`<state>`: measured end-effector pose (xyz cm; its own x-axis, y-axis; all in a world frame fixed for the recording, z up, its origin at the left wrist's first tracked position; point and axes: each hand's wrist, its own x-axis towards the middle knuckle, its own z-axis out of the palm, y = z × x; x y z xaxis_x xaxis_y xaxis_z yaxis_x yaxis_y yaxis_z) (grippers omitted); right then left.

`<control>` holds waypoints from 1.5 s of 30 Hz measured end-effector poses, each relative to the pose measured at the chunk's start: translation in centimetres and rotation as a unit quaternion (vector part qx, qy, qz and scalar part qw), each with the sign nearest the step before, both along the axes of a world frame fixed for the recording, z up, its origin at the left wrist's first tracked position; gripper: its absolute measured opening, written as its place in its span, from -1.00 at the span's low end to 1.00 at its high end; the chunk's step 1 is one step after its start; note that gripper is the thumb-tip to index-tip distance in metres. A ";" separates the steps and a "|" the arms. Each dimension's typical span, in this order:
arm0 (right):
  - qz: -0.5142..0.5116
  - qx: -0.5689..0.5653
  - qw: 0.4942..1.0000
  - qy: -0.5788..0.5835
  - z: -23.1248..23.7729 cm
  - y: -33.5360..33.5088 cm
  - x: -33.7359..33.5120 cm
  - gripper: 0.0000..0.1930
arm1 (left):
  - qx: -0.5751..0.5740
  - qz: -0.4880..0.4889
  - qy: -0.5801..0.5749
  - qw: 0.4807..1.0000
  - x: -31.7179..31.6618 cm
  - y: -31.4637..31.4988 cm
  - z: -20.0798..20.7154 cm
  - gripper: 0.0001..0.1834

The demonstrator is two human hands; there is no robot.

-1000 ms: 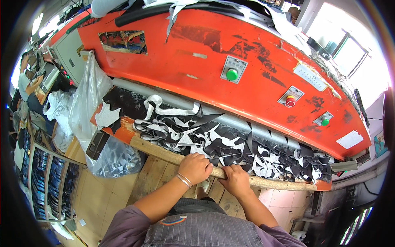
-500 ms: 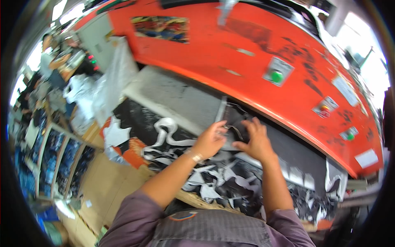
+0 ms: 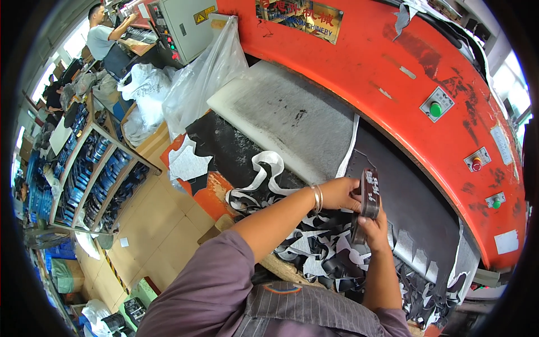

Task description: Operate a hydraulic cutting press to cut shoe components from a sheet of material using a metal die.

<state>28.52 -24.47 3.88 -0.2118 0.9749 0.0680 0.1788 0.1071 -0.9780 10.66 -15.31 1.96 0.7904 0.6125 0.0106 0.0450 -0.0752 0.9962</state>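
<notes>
Both my hands are on a dark, elongated cutting die (image 3: 370,194) with white handwritten marks, raised above the work surface and tilted upright. My left hand (image 3: 341,194), with bangles at the wrist, pinches its side near the middle. My right hand (image 3: 377,227) is closed around its lower part, the thumb toward me. Beneath and beyond lies a smooth black sheet (image 3: 412,174) on the machine's bed. To its left is a worn grey cutting pad (image 3: 281,106) with a pale edge. What the fingertips touch behind the die is hidden.
The machine's red beam (image 3: 359,67) spans the far side, with green buttons (image 3: 435,109) and a red knob (image 3: 476,163). Black and white offcuts (image 3: 320,253) pile along the near edge. Shelves of blue dies (image 3: 101,180) stand left; a person (image 3: 101,36) works beyond.
My hands were apart and spread over the black sheet; now they have come together on the die, held up nearer me. The view has swung left.
</notes>
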 end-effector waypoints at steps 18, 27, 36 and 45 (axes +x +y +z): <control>-0.325 0.032 0.807 -0.492 0.4 -7.7 10.4 -0.48 | -0.013 0.506 0.475 0.720 -39.6 -3.6 -4.8 0.02; -0.246 0.127 0.828 -0.487 3.6 -1.3 7.0 -0.45 | 0.017 0.538 0.061 0.841 -29.2 -4.9 5.8 -0.38; -0.218 0.074 0.839 -0.493 0.5 3.4 6.2 -0.49 | 0.012 0.146 0.154 0.977 -0.3 7.1 1.6 -0.43; -0.341 0.035 0.789 -0.510 -1.5 -1.6 10.3 -0.49 | 0.304 0.099 0.486 0.813 8.8 10.5 2.5 -0.07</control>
